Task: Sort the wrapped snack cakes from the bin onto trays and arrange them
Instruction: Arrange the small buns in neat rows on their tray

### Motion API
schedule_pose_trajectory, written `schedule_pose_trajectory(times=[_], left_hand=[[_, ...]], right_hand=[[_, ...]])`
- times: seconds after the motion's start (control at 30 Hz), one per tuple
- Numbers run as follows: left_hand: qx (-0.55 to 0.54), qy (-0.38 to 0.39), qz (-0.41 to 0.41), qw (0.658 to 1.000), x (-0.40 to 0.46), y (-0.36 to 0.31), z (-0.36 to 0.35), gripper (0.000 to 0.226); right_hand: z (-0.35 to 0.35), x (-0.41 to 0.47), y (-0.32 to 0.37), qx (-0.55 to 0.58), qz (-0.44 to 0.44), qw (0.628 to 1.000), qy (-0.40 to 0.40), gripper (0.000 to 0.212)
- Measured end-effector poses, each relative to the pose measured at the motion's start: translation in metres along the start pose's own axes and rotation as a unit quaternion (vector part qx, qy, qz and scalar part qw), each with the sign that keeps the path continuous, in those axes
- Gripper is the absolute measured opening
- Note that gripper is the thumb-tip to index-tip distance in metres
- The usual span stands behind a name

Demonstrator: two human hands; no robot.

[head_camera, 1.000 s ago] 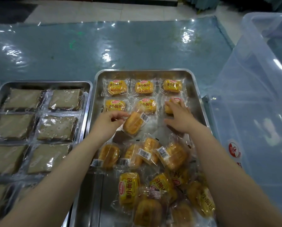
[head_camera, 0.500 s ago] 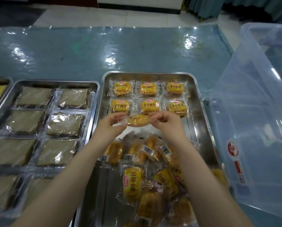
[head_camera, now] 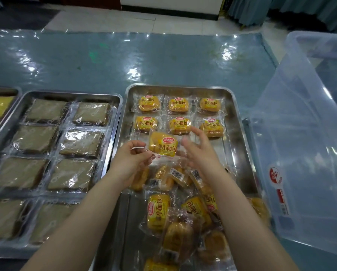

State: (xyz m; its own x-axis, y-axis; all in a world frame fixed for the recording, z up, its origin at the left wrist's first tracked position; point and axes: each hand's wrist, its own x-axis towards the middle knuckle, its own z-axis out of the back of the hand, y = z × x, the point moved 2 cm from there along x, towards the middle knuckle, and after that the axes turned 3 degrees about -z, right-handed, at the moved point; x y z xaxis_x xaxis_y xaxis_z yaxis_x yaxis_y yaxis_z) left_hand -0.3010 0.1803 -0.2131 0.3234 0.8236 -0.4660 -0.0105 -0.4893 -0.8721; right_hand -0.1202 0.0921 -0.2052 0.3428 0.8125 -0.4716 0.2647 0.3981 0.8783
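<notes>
Hands pinching one wrapped snack cake [head_camera: 163,144] label-up, left hand [head_camera: 129,161] and right hand [head_camera: 200,151] gripping its ends, long axis running left-right, hovering over steel tray [head_camera: 235,122].

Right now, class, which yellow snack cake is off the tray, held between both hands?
The label-up cake, pinched by the left hand and right hand, just below the second arranged row; all others lie on the tray.
</notes>
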Motion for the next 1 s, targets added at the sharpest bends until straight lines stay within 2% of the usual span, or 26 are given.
schedule_pose_trajectory(times=[0.03, 0.1, 0.17, 0.23, 0.3, 0.33, 0.4, 0.47, 0.53, 0.6, 0.67, 0.7, 0.87, 0.93, 1.0], left_hand=[[0.012, 0.004, -0.003, 1.0, 0.0, 0.001, 0.0, 0.025], [0.05, 0.003, -0.017, 0.999, 0.001, 0.002, 0.0, 0.026], [0.162, -0.012, -0.064, 0.985, 0.002, 0.003, 0.002, 0.026], [0.284, -0.017, -0.121, 0.951, 0.0, 0.005, 0.006, 0.024], [0.351, -0.006, -0.159, 0.923, -0.003, 0.007, 0.013, 0.025], [0.384, 0.009, -0.164, 0.909, -0.004, 0.009, 0.017, 0.026], [0.476, 0.046, -0.152, 0.865, -0.006, 0.014, 0.024, 0.033], [0.545, 0.077, -0.141, 0.823, -0.008, 0.017, 0.03, 0.048], [0.571, 0.102, -0.147, 0.801, -0.01, 0.019, 0.031, 0.061], [0.598, 0.128, -0.169, 0.773, -0.012, 0.021, 0.03, 0.064], [0.625, 0.16, -0.181, 0.743, -0.013, 0.024, 0.029, 0.061], [0.637, 0.178, -0.176, 0.729, -0.014, 0.025, 0.03, 0.061], [0.723, 0.258, -0.164, 0.619, -0.016, 0.029, 0.038, 0.092], [0.739, 0.26, -0.168, 0.599, -0.014, 0.03, 0.039, 0.098], [0.735, 0.248, -0.182, 0.603, -0.013, 0.031, 0.039, 0.092]], right_hand=[[-0.002, 0.0, -0.002, -0.065, 0.006, 0.998, -0.002, 0.079], [-0.007, 0.0, -0.005, -0.105, 0.025, 0.994, -0.02, 0.089], [-0.004, 0.007, -0.005, -0.083, 0.036, 0.993, -0.075, 0.081], [0.003, 0.015, -0.003, -0.03, 0.036, 0.989, -0.138, 0.067], [0.01, 0.023, -0.001, 0.013, 0.029, 0.984, -0.177, 0.057], [0.013, 0.028, 0.0, -0.014, 0.023, 0.982, -0.186, 0.055], [0.015, 0.038, 0.0, -0.165, 0.006, 0.969, -0.183, 0.057], [0.012, 0.042, 0.0, -0.346, 0.025, 0.915, -0.209, 0.06], [0.005, 0.037, 0.003, -0.449, 0.121, 0.854, -0.234, 0.05], [-0.003, 0.033, -0.002, -0.496, 0.162, 0.839, -0.154, 0.041], [-0.008, 0.031, -0.012, -0.543, 0.135, 0.826, -0.065, 0.039], [-0.008, 0.029, -0.015, -0.561, 0.124, 0.817, -0.047, 0.038], [-0.003, 0.019, -0.018, -0.595, 0.11, 0.795, -0.044, 0.039], [0.0, 0.016, -0.018, -0.589, 0.106, 0.8, -0.04, 0.039], [0.001, 0.013, -0.017, -0.573, 0.121, 0.81, -0.047, 0.035]])
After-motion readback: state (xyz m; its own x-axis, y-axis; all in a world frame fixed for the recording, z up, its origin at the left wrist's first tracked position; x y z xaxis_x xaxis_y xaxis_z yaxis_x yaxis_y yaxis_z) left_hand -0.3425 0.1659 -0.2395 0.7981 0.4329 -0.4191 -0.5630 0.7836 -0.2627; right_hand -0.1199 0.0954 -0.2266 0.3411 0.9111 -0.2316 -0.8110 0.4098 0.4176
